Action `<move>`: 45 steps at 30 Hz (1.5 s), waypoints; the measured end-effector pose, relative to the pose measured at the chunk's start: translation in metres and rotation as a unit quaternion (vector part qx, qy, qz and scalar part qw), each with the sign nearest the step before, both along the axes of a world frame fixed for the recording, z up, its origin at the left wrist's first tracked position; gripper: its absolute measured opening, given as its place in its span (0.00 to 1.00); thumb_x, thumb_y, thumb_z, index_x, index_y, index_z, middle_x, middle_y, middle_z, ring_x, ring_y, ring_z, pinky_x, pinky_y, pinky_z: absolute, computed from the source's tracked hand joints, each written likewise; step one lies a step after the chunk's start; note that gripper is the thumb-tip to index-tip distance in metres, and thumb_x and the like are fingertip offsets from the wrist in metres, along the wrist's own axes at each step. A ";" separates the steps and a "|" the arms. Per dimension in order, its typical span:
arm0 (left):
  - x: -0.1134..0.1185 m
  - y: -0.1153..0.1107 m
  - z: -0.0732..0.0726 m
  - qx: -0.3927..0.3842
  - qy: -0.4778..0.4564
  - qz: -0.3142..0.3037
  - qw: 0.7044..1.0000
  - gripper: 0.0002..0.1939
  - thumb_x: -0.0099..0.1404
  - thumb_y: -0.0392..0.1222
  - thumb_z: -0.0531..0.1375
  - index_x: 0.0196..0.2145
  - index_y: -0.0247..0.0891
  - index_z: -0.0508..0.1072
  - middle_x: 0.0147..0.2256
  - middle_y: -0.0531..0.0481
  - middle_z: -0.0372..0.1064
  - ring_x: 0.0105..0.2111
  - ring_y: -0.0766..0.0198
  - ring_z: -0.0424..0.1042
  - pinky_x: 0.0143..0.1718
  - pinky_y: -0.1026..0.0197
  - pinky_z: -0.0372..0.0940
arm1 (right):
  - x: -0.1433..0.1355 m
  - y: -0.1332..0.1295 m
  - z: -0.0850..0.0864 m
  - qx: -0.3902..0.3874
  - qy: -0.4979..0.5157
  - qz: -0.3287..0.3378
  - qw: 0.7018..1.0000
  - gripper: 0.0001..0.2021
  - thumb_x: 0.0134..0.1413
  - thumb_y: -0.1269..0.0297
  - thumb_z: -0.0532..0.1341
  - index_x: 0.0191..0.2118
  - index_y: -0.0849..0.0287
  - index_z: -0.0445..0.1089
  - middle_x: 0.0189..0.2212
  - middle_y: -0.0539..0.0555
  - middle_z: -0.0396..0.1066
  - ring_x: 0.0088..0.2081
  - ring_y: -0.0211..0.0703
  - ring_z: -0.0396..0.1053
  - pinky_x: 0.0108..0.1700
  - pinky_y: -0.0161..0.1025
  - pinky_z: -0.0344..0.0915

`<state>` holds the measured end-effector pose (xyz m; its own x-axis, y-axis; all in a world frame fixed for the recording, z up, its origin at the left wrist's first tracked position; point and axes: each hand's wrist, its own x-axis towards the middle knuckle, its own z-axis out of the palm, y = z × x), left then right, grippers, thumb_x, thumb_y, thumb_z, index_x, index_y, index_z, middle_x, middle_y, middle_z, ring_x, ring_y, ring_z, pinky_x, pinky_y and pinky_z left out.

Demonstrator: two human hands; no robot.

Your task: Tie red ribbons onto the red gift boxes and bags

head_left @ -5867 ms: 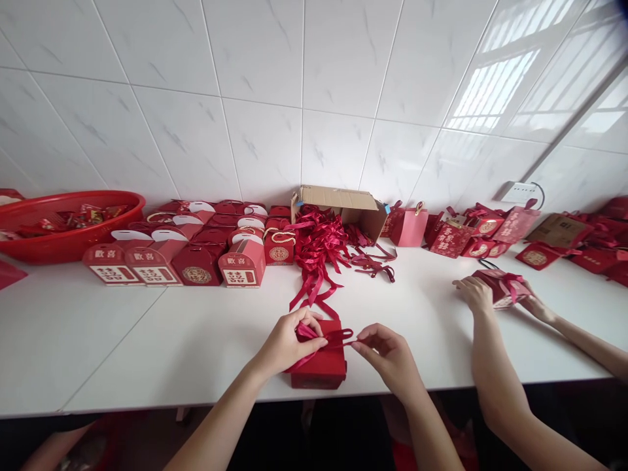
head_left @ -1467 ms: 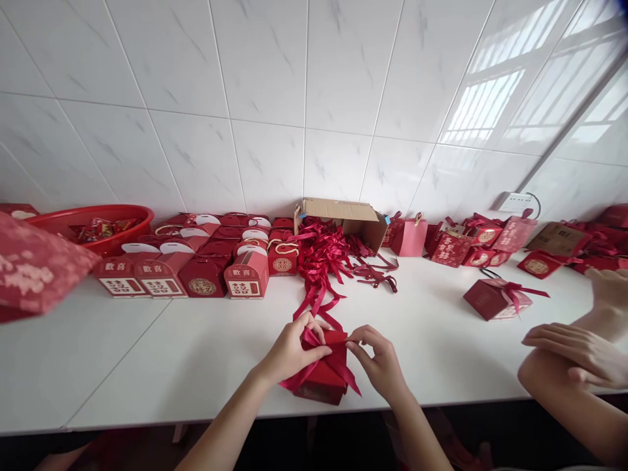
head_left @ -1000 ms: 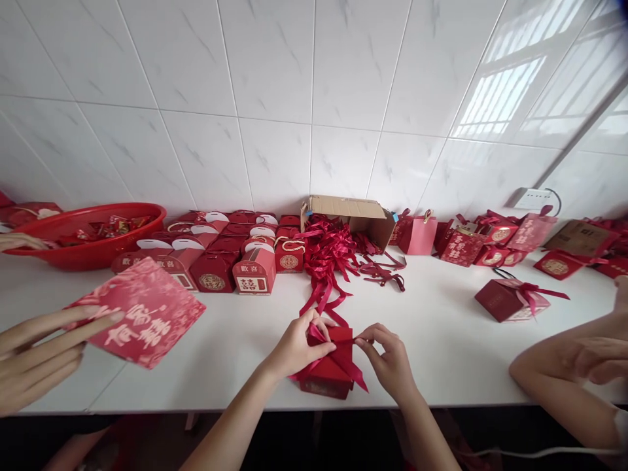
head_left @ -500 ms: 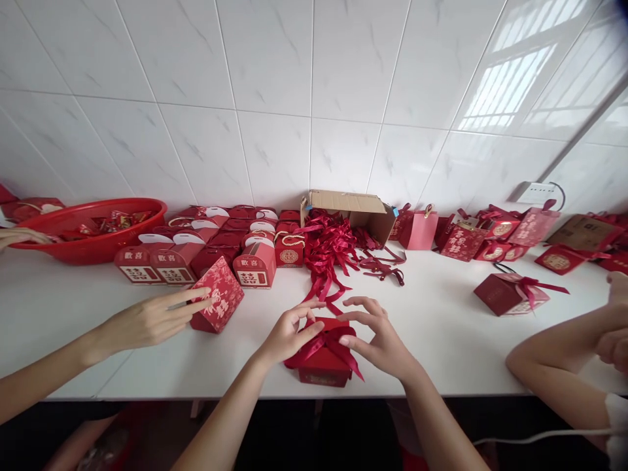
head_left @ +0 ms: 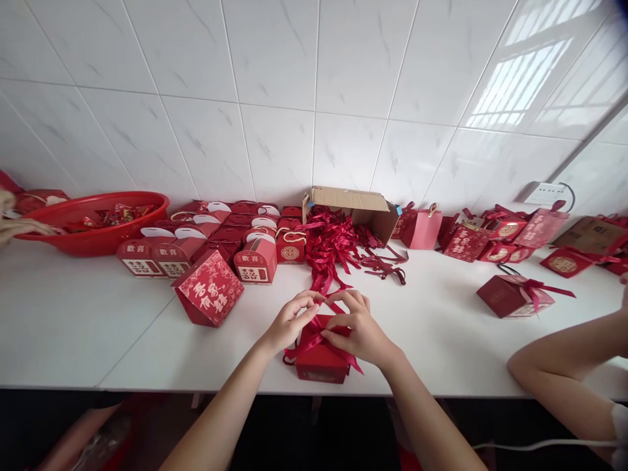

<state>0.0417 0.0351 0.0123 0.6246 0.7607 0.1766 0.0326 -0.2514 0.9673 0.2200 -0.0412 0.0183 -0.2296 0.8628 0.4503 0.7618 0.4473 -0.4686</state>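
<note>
A small red gift box (head_left: 321, 366) stands on the white table in front of me, with a dark red satin ribbon (head_left: 310, 340) tied in a bow on its top. My right hand (head_left: 357, 330) pinches the ribbon near the knot between thumb and finger. On the box's other side, my left hand (head_left: 293, 319) has thumb and fingers closed in at the ribbon's upper left; its fingertips partly hide what they grip. Both hands' fingertips nearly meet above the box. Beyond them lies a heap of loose ribbons (head_left: 331, 242) spilling from a cardboard box (head_left: 350, 196).
A larger red patterned box (head_left: 209, 288) stands to the left, before rows of red boxes (head_left: 255, 258). Further left, a person's hand (head_left: 27, 227) is at a red basin (head_left: 93, 245) of wrapped sweets. At right are a ribboned box (head_left: 513, 297) and another person's arm (head_left: 554, 353).
The other person's hand at left has let go of the patterned box and left it standing. My right hand has moved in to the bow's knot; my left has shifted slightly up.
</note>
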 end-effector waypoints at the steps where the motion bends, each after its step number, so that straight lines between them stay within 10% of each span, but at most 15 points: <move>1: 0.001 0.000 0.000 -0.002 -0.002 0.004 1.000 0.16 0.65 0.51 0.55 0.24 0.39 0.67 0.48 0.45 0.69 0.52 0.54 0.66 0.57 0.55 0.56 | 0.000 0.001 -0.001 0.003 0.001 0.002 1.000 0.04 0.51 0.64 0.66 0.27 0.52 0.76 0.47 0.53 0.68 0.51 0.51 0.61 0.54 0.53 0.56; 16: 0.005 -0.006 -0.008 -0.041 -0.037 0.029 0.998 0.15 0.66 0.51 0.54 0.34 0.39 0.74 0.50 0.45 0.68 0.53 0.55 0.67 0.57 0.57 0.59 | -0.004 -0.003 -0.002 -0.007 0.009 0.011 1.000 0.04 0.50 0.70 0.64 0.27 0.55 0.72 0.44 0.54 0.66 0.50 0.50 0.60 0.53 0.52 0.58; 23: -0.022 -0.003 -0.018 -0.031 -0.040 0.117 0.992 0.23 0.67 0.59 0.50 0.51 0.41 0.67 0.54 0.42 0.67 0.58 0.54 0.62 0.60 0.52 0.55 | 0.012 -0.019 -0.005 0.015 0.154 -0.092 0.984 0.08 0.61 0.60 0.58 0.37 0.52 0.75 0.46 0.57 0.66 0.51 0.51 0.62 0.53 0.53 0.61; 32: -0.069 -0.016 -0.076 -0.064 -0.023 0.297 0.952 0.22 0.61 0.61 0.57 0.40 0.39 0.69 0.44 0.42 0.70 0.51 0.51 0.67 0.56 0.49 0.57 | -0.005 -0.015 0.010 -0.003 0.024 -0.107 0.994 0.04 0.54 0.60 0.65 0.35 0.47 0.78 0.50 0.56 0.66 0.53 0.59 0.60 0.51 0.60 0.60; 45: -0.071 -0.016 -0.078 -0.082 -0.055 0.322 0.942 0.23 0.59 0.62 0.58 0.39 0.40 0.68 0.41 0.43 0.72 0.47 0.53 0.71 0.50 0.53 0.64 | -0.015 -0.015 -0.010 -0.015 0.040 -0.131 0.990 0.03 0.50 0.64 0.68 0.31 0.45 0.79 0.47 0.55 0.69 0.48 0.57 0.64 0.48 0.60 0.61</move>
<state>-0.0294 0.0194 -0.0658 0.0090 0.9982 0.0601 0.0251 -0.0603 0.9979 0.2051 -0.0567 0.0080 0.0398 0.9013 0.4314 0.8099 0.2238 -0.5422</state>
